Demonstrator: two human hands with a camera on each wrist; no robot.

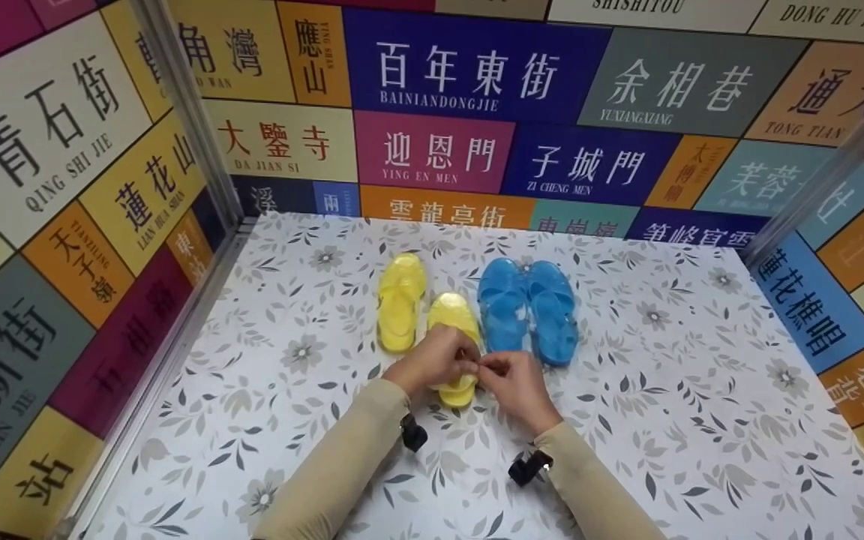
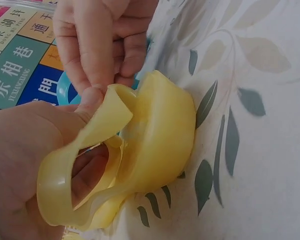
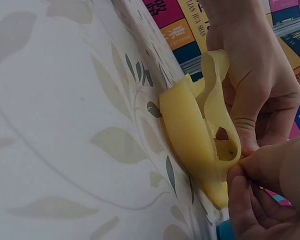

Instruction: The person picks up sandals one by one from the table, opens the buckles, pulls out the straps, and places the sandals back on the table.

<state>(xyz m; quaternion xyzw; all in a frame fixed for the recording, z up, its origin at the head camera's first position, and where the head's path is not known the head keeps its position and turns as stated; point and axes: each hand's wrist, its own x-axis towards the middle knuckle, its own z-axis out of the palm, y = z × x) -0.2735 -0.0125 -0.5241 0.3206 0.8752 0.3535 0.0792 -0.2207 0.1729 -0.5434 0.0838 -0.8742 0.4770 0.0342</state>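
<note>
A yellow jelly sandal (image 1: 453,308) lies upright on the table with its heel towards me and its ankle strap (image 2: 54,187) raised in a loop. My left hand (image 1: 436,361) reaches over the sandal from the left and pinches the strap, some fingers showing through the loop in the left wrist view. From the other side my right hand (image 1: 520,384) pinches the strap's end at the sandal's right side, fingertips meeting those of the left. Fingers hide the fastening itself. To the left lies the other yellow sandal (image 1: 400,324).
A pair of blue jelly sandals (image 1: 503,304) lies side by side, close to the right of the held sandal. The table has a white, leaf-patterned cover (image 1: 252,390). Panels with coloured street-name signs (image 1: 469,67) stand behind and at both sides.
</note>
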